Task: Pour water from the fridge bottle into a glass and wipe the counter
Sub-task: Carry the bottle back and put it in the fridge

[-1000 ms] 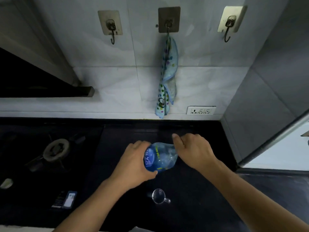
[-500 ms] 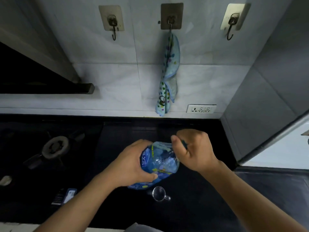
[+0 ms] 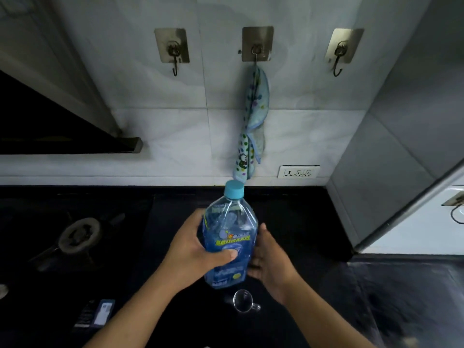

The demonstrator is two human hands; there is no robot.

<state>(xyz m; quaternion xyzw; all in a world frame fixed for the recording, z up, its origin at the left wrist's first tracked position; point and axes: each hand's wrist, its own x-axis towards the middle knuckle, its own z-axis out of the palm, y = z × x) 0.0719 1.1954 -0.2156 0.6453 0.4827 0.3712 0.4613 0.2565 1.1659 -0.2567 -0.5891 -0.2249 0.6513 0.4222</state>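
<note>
Since half a second ago the bottle (image 3: 229,237) has swung from lying tipped between the hands to standing nearly upright, and the right hand (image 3: 270,262) has left the neck end and dropped to the bottle's lower right side. Its light blue cap (image 3: 234,189) sits on the neck, pointing toward the back wall. The left hand (image 3: 194,249) is wrapped around the labelled middle of the bottle, thumb (image 3: 226,256) pressed across the front of the blue label and the other fingers hidden behind the plastic. The right hand is loosely open, fingers extended and close together, lying along the bottle's side; whether palm or fingertips actually touch the plastic I cannot tell. Just below the bottle's base, on the dark counter (image 3: 313,222), stands a small clear glass (image 3: 242,301) with a handle on its right, near but apart from the right wrist. On the wall behind, a spotted cloth (image 3: 253,121) hangs from the middle hook (image 3: 257,46) of three, its lower end just above the cap. A gas burner (image 3: 80,234) lies to the left, well apart from the hands.
</note>
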